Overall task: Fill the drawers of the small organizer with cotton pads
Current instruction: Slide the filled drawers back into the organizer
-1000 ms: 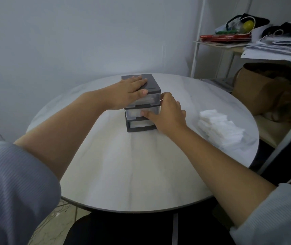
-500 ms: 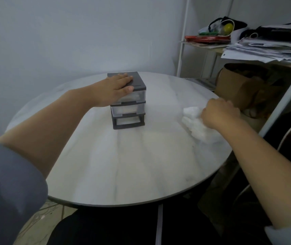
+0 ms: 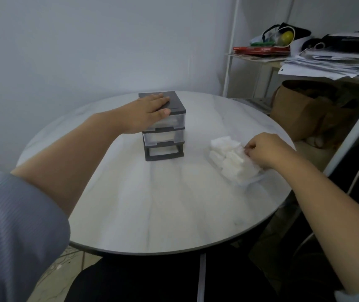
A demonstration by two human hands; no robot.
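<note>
Quick status: organizer [image 3: 165,136] stands upright towards the far side of the round surface [image 3: 152,203], drawer fronts facing near; left hand [image 3: 150,112] lies flat on its lid, fingers straight, so that grip is apart, just pressing down; right hand [image 3: 265,151] is on the pile of cotton pads [image 3: 228,158] at the right of the surface, fingers curled in, grip looks pinched on some pads tbh; top 2 drawers [image 3: 163,134] are shut w/ white showing inside, bottom slot looks like a bare frame, can't see a drawer in it; key thing imo: organizer is left and a bit far from the right hand, well apart, so the pads need to go leftwards, right hand being the nearer one
</note>
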